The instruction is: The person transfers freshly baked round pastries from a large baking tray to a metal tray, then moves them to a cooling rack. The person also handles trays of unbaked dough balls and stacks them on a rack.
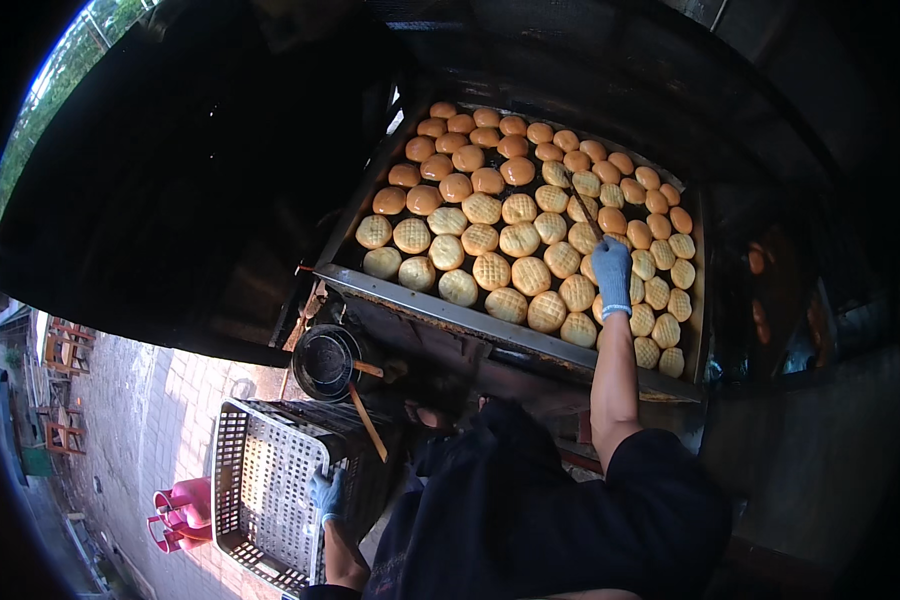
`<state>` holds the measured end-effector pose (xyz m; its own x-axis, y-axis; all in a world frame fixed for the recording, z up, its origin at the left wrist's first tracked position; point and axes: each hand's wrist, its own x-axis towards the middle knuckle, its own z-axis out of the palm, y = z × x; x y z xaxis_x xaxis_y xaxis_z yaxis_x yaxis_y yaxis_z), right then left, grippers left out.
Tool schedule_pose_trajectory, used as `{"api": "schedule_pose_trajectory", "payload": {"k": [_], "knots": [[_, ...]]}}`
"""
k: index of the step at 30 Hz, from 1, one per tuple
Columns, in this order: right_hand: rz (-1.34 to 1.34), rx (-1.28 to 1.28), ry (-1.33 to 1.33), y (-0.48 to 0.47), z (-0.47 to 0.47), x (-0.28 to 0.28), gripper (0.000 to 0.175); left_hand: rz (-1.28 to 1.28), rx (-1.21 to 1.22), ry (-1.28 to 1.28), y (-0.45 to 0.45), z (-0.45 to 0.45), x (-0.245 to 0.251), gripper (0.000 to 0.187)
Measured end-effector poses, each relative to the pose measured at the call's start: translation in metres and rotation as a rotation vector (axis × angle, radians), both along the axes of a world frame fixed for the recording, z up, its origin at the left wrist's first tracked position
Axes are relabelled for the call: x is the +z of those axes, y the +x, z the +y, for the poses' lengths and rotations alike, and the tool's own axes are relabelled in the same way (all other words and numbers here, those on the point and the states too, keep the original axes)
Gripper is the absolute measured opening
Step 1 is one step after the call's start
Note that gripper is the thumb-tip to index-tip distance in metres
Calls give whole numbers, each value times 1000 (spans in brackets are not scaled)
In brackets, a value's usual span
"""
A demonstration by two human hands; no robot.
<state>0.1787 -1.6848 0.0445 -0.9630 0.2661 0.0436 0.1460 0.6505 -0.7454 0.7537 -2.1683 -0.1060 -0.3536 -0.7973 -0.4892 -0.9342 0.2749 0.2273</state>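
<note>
My right hand [613, 271], in a grey-blue knit glove, grips a thin brown stick [586, 206]. The stick's far end reaches in among the round buns on a large metal tray [450, 294]. Glossy orange-brown buns [519, 171] cover the back and the right of the tray. Paler buns with a grid pattern on top [531, 276] fill the front and middle. My left hand [328, 493], gloved the same way, holds the near rim of a plastic crate [270, 487] with slotted walls. The fingertips on the crate are partly hidden.
A dark round pan [328, 362] stands between crate and tray, with wooden handles [368, 424] sticking out. Pink gas cylinders [187, 504] stand on the paving [150, 420] beyond the crate. Wooden chairs [67, 345] are at the far left. A dark hood surrounds the tray.
</note>
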Motion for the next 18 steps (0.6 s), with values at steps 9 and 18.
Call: {"api": "schedule_pose_trajectory", "payload": {"k": [9, 18], "knots": [[18, -12, 138, 22, 48, 22, 39, -18, 11, -12, 0, -3, -3, 87], [-214, -99, -118, 10, 73, 17, 34, 24, -1, 6, 3, -10, -5, 85]]}}
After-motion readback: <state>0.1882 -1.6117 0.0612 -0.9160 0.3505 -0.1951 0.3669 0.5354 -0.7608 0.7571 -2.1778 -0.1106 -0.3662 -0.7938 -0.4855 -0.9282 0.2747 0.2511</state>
